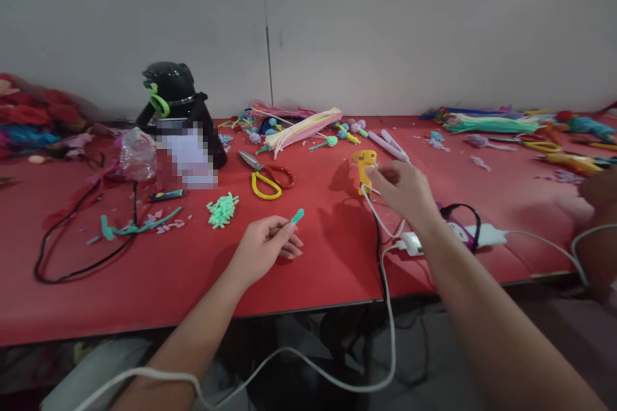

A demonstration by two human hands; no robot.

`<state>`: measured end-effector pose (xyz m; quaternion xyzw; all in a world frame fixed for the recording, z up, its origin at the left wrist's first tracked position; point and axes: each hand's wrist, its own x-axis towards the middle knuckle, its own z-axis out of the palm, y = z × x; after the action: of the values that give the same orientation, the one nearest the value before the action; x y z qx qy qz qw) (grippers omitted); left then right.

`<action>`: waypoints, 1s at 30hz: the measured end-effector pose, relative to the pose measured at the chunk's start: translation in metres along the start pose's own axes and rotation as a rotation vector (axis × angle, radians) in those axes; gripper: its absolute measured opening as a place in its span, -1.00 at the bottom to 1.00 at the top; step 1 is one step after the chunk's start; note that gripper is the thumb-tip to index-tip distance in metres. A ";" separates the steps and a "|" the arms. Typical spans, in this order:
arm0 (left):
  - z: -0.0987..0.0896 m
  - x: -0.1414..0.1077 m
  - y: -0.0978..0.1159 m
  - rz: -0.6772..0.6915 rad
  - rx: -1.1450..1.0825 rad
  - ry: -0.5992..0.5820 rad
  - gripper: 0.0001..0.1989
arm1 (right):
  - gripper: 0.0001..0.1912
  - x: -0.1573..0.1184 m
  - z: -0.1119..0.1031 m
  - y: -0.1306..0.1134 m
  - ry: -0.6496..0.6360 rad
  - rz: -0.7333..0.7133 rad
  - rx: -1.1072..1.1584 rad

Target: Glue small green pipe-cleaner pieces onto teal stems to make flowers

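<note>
My left hand (265, 247) is closed in a pinch on a short teal piece of pipe cleaner (298, 216), whose tip sticks up past the thumb. My right hand (402, 189) has its fingers at the handle of a small yellow glue gun (365, 159), and they look closed on it; the far fingers are hidden. A white cord hangs from the gun. Left of my left hand lies a pile of short light green pieces (222, 210). Scissors (265, 173) with one yellow and one red handle rest beyond it, blades pointing away to the left.
A white power strip (486, 234) and cords lie right of my right forearm. A black bottle (187, 109) stands back left beside a clear plastic bag (138, 154). Pipe cleaner bundles (306, 131) and a lilac tool (388, 144) lie along the wall. Another person's arm (598, 231) shows at right.
</note>
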<state>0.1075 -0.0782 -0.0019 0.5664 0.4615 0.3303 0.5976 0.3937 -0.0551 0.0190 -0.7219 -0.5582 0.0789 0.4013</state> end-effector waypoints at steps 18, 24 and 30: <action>0.001 -0.003 0.002 -0.014 0.018 -0.019 -0.57 | -0.60 0.028 0.020 0.017 -0.258 -0.015 0.250; 0.001 -0.001 0.000 -0.005 -0.026 0.001 -0.51 | -0.65 0.010 0.013 -0.014 -0.252 -0.125 0.438; -0.008 0.002 0.002 0.024 -0.068 0.094 -0.49 | -0.69 -0.027 0.028 -0.037 -0.402 0.154 1.030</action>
<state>0.1014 -0.0731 0.0003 0.5352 0.4708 0.3791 0.5901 0.3401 -0.0625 0.0160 -0.4421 -0.4586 0.5066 0.5811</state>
